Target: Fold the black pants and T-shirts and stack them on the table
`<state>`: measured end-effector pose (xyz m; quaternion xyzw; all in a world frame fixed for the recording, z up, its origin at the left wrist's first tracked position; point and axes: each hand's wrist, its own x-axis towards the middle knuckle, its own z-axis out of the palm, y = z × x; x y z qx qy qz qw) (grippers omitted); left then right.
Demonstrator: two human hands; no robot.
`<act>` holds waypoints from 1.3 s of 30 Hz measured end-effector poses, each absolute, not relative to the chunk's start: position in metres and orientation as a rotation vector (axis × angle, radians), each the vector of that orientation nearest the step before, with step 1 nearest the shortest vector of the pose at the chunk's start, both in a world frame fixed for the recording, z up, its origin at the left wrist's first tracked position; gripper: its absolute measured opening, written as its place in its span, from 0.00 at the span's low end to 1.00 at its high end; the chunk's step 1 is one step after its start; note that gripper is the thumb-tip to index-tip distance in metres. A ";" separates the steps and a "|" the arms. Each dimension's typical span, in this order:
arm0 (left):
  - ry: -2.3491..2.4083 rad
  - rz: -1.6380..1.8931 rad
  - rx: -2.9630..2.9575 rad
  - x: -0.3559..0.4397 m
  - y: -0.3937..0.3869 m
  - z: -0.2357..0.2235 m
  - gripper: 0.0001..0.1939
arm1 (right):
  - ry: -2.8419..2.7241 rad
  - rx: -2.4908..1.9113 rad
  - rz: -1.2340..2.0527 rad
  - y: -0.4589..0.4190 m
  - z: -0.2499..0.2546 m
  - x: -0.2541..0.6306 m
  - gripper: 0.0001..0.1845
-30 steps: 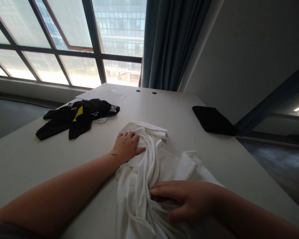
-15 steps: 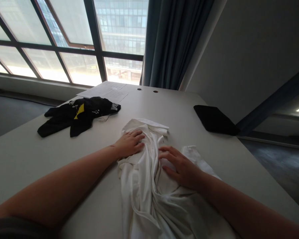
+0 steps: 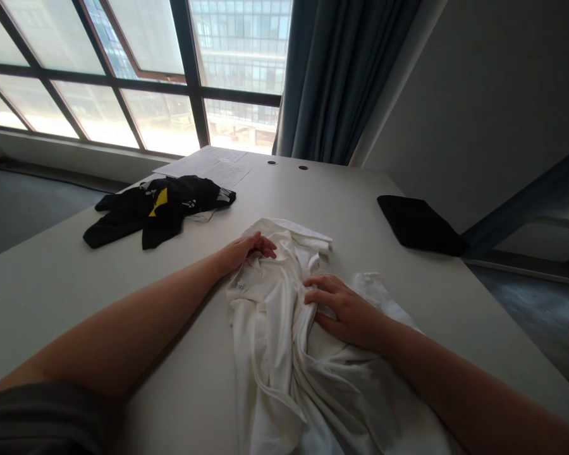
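Note:
A crumpled white shirt point(image 3: 270, 328) lies on the table below and between my hands, its folds running lengthwise toward me. My left hand point(image 3: 252, 248) is turned on its side at the shirt's far left edge, its fingers loosely bent and apart. No cloth is visibly gripped in it. On the shirt's middle rests my right hand point(image 3: 341, 309), fingers spread over a ridge of folds and the thumb lower down. A small dark mark shows on the cloth near my left wrist. My right forearm covers part of the shirt's right side.
The white table point(image 3: 180, 354) carries a heap of black clothing point(image 3: 171, 202) with a yellow patch at the left. Paper sheets point(image 3: 213, 165) lie at the far edge. A folded black cloth point(image 3: 420, 224) sits by the right edge. A blue curtain point(image 3: 336, 76) hangs beyond.
My left hand has gone from lying flat on the shirt to its side, slightly farther away, uncovering cloth beneath. My right hand stays nearly in place. The view has shifted slightly.

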<state>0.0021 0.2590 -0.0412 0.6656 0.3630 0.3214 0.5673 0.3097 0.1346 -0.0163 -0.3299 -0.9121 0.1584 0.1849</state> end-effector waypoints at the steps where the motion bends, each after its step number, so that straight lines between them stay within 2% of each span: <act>1: 0.866 0.760 1.571 0.003 0.258 -0.040 0.43 | -2.568 -0.928 0.439 0.135 -0.016 0.310 0.10; 4: 0.866 0.778 1.645 0.003 0.252 -0.035 0.40 | -2.559 -0.913 0.443 0.135 -0.015 0.310 0.08; 9: 0.919 0.718 2.007 0.002 0.241 -0.019 0.31 | -2.561 -0.914 0.470 0.136 -0.016 0.312 0.10; 14: 1.458 0.708 2.419 -0.002 0.205 0.009 0.21 | -2.563 -0.908 0.490 0.137 -0.017 0.315 0.10; 17: 1.873 0.383 2.480 -0.008 0.168 0.022 0.18 | -2.555 -0.900 0.503 0.139 -0.016 0.316 0.10; 19: 1.965 0.108 2.416 -0.012 0.147 0.023 0.18 | -2.554 -0.895 0.517 0.140 -0.016 0.316 0.11; 22: 1.963 -0.036 2.329 -0.016 0.130 0.018 0.17 | -2.563 -0.897 0.529 0.141 -0.016 0.316 0.11; 28: 1.854 0.068 2.410 -0.019 0.132 0.010 0.15 | -2.569 -0.914 0.552 0.142 -0.015 0.317 0.11; 33: 1.569 0.102 2.318 -0.039 0.145 0.017 0.10 | -2.557 -0.932 0.589 0.142 -0.015 0.317 0.11; 39: 1.311 0.034 2.150 -0.062 0.162 0.032 0.16 | -2.558 -0.936 0.590 0.143 -0.017 0.319 0.11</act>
